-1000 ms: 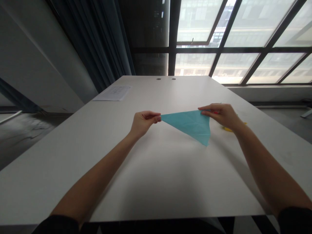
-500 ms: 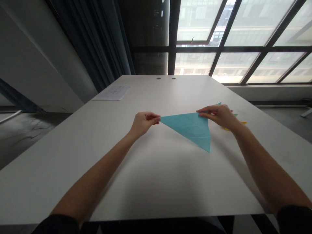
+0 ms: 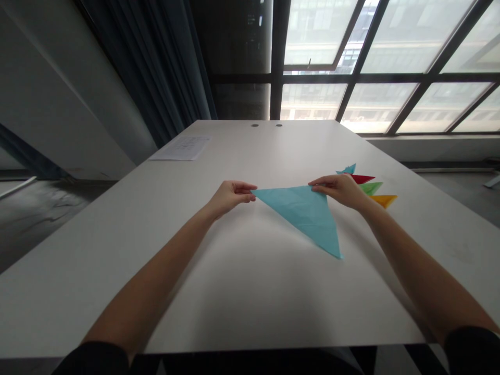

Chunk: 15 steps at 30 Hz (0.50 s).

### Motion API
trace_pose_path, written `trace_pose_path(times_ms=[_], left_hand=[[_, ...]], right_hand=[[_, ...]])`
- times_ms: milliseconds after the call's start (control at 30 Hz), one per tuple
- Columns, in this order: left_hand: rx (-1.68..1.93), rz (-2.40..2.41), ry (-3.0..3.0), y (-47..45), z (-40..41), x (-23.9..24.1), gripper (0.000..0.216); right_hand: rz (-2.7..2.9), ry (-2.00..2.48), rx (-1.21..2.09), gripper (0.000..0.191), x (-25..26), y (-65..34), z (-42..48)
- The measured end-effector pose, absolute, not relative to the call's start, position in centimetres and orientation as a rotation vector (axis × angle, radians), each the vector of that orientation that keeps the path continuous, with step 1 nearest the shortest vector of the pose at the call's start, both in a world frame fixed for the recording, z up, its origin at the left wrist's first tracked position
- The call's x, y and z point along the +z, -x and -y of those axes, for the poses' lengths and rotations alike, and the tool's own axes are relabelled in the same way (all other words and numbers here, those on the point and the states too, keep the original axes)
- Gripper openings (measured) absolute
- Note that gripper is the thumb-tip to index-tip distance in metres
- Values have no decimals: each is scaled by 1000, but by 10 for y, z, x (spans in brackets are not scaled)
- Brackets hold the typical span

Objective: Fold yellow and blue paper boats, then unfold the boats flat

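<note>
Room w/ lg. framed window (image 3: 312,99) at far R, dark blue curtain (image 3: 148,67) at far L; white table (image 3: 250,291) in foreground. Blue paper (image 3: 300,211), triangular, approx. mid-table, btwn both hands; a faint crease crosses it nr. its lower end. L hand (image 3: 233,198): thumb & fingers at the paper's L tip; can't tell if the grip is closed on it or loosened. R hand (image 3: 339,188): grip closed on the upper R corner, thumb vs. fingers. Near corner points toward the viewer; contact w/ table can't be told.

Handling (est.): v. light, thin, bends easily; prob. creases or tears if pulled hard. Best held at corners or along folded edges, w/ a light pinch; a flat sheet may slide on the smooth tabletop.

Surface, cont.: matte-looking, pale, shadowed under the arms. Beyond & beside R hand, a row of small folded pieces, far to near: blue piece (image 3: 347,169), red piece (image 3: 362,179), green piece (image 3: 371,187), yellow piece (image 3: 385,200). Printed sheet (image 3: 182,148) lies nr. the L edge, well apart from the hands.
</note>
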<state>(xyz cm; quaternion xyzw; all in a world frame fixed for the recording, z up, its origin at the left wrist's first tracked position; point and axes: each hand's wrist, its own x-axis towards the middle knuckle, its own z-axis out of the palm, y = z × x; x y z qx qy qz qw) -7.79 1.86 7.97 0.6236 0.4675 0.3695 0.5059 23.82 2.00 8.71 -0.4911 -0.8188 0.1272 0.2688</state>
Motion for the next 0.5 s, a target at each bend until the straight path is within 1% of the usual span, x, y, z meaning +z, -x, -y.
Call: trace_pose_path(times_ms=[200, 400, 500], left_hand=[[969, -1126, -1449, 78, -19, 78, 37], [919, -1133, -1430, 77, -18, 80, 28], [895, -1165, -1441, 78, -21, 79, 25]], right_hand=[[2196, 1296, 333, 29, 89, -238, -19], [2182, 1284, 381, 31, 92, -239, -18], [2160, 1309, 458, 31, 90, -238, -19]])
